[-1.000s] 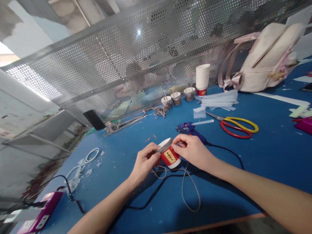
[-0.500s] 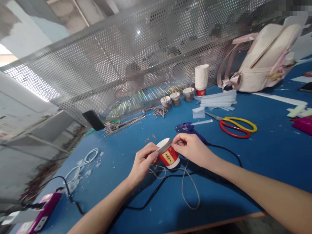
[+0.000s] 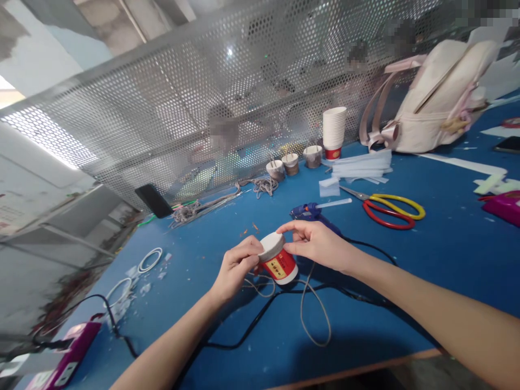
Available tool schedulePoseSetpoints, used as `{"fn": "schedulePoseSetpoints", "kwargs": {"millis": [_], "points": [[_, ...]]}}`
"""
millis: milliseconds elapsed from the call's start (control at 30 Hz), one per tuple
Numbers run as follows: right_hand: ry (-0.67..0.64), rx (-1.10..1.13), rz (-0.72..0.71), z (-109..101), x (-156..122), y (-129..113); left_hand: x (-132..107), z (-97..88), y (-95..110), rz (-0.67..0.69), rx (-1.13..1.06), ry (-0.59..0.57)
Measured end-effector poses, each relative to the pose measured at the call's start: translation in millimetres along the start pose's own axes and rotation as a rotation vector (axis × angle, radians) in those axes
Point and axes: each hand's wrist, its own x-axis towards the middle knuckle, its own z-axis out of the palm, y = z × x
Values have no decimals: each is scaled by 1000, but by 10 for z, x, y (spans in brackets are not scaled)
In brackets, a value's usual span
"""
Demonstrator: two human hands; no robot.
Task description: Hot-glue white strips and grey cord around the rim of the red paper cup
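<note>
A small red paper cup (image 3: 279, 265) with a yellow label is held upside down just above the blue table (image 3: 426, 271), its white base turned up and tilted toward me. My left hand (image 3: 235, 266) grips its left side with curled fingers. My right hand (image 3: 314, 245) pinches the cup's upper right edge with thumb and fingertips. A thin grey cord (image 3: 312, 314) hangs from the cup and loops on the table below. A blue glue gun (image 3: 312, 213) lies just behind my right hand, its black cable (image 3: 260, 319) running under my arms.
Red and yellow scissors (image 3: 390, 208), white strips (image 3: 361, 167), a stack of paper cups (image 3: 333, 130) and three small cups (image 3: 293, 162) stand farther back. A beige backpack (image 3: 439, 103) leans on the perforated metal screen (image 3: 203, 108). White rings (image 3: 149, 259) and a pink power strip (image 3: 75, 352) lie left.
The cup has tipped so its white base faces me more. My right fingers have shifted over its top edge. Both hands stay in place.
</note>
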Motion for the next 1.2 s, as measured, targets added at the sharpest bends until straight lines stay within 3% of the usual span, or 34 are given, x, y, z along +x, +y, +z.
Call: {"fn": "schedulePoseSetpoints", "kwargs": {"millis": [133, 367, 600, 833, 1000, 1200], "points": [[-45, 12, -15, -14, -8, 31, 38, 5, 12, 22, 10, -21], [48, -239, -61, 88, -56, 33, 89, 75, 163, -19, 239, 39], [63, -382, -71, 173, -131, -70, 14, 239, 373, 119, 515, 49], [87, -233, -108, 124, -85, 40, 28, 236, 374, -74, 347, 111], [144, -397, -168, 132, -113, 32, 22, 224, 369, -168, 256, 124], [198, -503, -224, 133, -122, 22, 12, 242, 366, -189, 188, 129]]}}
